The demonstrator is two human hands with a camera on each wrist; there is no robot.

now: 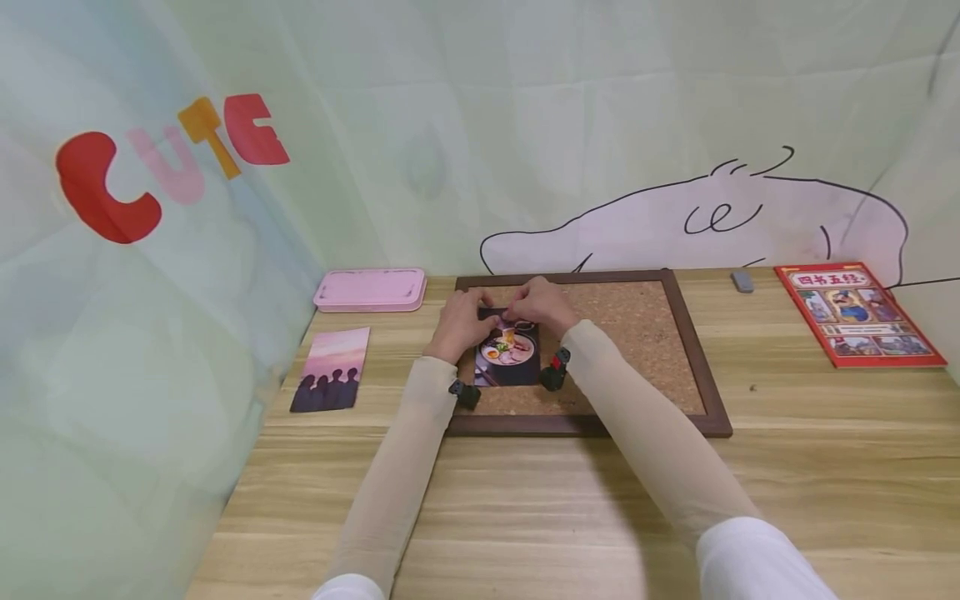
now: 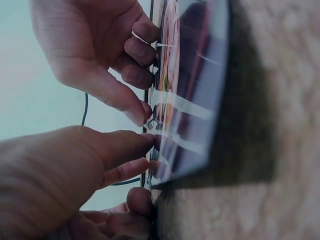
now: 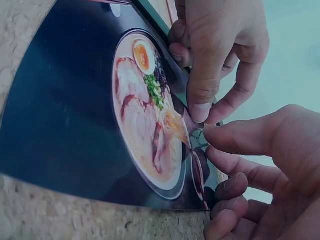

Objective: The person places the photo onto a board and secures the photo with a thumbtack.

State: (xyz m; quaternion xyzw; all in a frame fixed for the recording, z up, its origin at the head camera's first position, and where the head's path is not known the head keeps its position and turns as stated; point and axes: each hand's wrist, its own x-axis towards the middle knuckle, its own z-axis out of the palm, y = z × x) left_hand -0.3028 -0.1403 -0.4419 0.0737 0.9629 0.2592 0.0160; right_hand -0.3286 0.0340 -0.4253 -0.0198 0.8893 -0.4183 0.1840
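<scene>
Holds both hands together over the top edge of a food photo (image 1: 508,350), on the left part of a corkboard (image 1: 639,315) with a dark brown frame (image 1: 525,426). Pinches the photo at that edge with the left hand (image 1: 459,323), thumb on the front, forefinger beyond, gap nearly closed. Pinches a small clear thing (image 3: 199,136) with the right hand (image 1: 542,304), thumb and forefinger close together, other fingers curled near the upper right corner. Cannot make out the exact shape of that clear thing. Bows the photo, with its lower part off the cork, over a shadow. On its dark ground, a printed bowl of noodles, meat slices, greens and half an egg. Wears pale sleeves (image 1: 652,425) and a small black camera (image 1: 554,371) at each wrist. Has, left of the board on the wood-grain table (image 1: 510,517), a pink case (image 1: 371,289) and, nearer, a second picture (image 1: 330,371) of four dark figures under a pink sky. Has, to the right, a grey block (image 1: 742,282) and, farther right, a red book (image 1: 860,315). Faces a pale green cloth (image 1: 390,125) with a black outline drawing and, at left, coloured letters reading CUTE.
</scene>
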